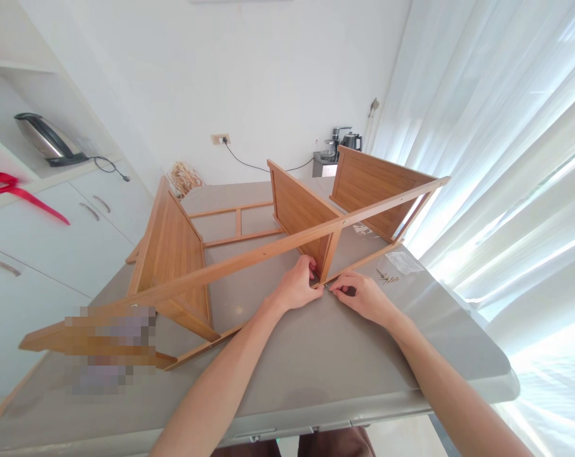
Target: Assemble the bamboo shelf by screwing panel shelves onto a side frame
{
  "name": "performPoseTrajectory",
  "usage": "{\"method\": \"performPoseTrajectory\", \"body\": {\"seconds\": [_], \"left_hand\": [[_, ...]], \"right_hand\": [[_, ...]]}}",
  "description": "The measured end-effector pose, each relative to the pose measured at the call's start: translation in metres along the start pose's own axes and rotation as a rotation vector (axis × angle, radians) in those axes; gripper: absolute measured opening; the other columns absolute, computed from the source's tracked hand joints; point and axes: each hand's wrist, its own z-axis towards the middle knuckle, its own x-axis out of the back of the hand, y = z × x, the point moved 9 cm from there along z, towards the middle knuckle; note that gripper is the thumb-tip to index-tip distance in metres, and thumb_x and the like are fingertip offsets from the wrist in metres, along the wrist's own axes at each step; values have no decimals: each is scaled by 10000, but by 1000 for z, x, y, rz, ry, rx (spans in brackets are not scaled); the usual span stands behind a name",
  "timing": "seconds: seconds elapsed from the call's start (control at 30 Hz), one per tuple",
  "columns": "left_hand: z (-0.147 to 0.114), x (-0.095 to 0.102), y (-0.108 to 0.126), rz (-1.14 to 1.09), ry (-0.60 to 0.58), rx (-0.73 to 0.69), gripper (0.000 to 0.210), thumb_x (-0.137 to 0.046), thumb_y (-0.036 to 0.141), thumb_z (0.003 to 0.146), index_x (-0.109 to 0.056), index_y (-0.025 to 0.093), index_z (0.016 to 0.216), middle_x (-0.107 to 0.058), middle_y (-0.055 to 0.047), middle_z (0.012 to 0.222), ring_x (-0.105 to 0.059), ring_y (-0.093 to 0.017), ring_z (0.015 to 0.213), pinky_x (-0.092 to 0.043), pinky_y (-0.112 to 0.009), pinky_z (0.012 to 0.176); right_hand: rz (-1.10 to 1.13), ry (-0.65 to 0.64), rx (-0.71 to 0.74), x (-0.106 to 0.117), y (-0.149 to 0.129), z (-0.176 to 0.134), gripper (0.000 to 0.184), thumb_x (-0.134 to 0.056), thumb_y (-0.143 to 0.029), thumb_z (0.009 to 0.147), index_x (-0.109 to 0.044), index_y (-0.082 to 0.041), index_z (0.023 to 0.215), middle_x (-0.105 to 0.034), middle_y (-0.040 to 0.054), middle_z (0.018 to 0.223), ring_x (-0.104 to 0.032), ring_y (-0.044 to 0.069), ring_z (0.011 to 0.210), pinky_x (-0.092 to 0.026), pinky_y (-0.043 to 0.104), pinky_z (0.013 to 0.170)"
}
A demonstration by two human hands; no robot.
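Note:
A wooden shelf frame (249, 257) lies on its side on the grey table, with three slatted panels standing upright between its long rails. My left hand (299, 284) is closed around the lower rail where the middle panel (299, 212) meets it, thumb at the near face. Close by on the right, my right hand (358, 295) pinches a small metal screw (327, 287) against that same joint. Its tip is hidden, so how deep it sits I cannot tell. Several loose screws (387, 277) lie on the table right of my right hand.
Beside the screws is a clear plastic bag (404, 262). The grey table (354, 381) has its rounded corner at the right, near white curtains (520, 190). A kettle (49, 139) stands on a left shelf; a coffee maker (332, 145) is behind the table.

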Motion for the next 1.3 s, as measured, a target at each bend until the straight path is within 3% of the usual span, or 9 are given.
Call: {"method": "performPoseTrajectory", "body": {"seconds": [0.47,0.63,0.77,1.03,1.3], "left_hand": [[1,-1,-1,-60,8,-13,427,-729,279,748,-440,226,1058,-604,-37,1025,-640,-207,915,-524,-349,826],[1,-2,-3,-95,14,-35,420,-729,267,749,-452,223,1061,-599,-55,1058,-630,-218,961,-532,-353,843],[3,-1,-4,-91,44,-64,420,-741,243,739,-468,219,1058,-606,-65,1075,-629,-229,990,-530,-375,883],[5,-6,-11,-283,-32,25,427,-724,232,777,-431,221,1088,-638,-14,914,-689,-183,809,-562,-314,715],[7,11,-6,-257,11,14,431,-749,251,764,-492,214,1108,-667,-67,1121,-708,-183,833,-566,-310,714]], "right_hand": [[-52,13,23,-1,-1,-2,184,-574,-286,942,-752,-256,907,-681,39,981,-630,153,766,-546,310,754],[-215,101,126,5,-3,-5,163,-615,-279,944,-777,-272,964,-645,72,1044,-630,209,936,-535,376,888],[-370,105,215,2,-8,-6,172,-612,-291,966,-782,-283,988,-665,75,1012,-605,234,965,-503,401,882],[-406,111,176,3,-8,-5,172,-582,-326,998,-737,-253,1014,-711,65,1023,-627,236,992,-462,384,850],[-258,137,82,5,-9,-5,110,-600,-296,975,-703,-273,1007,-748,23,1005,-669,230,937,-442,388,875]]}}
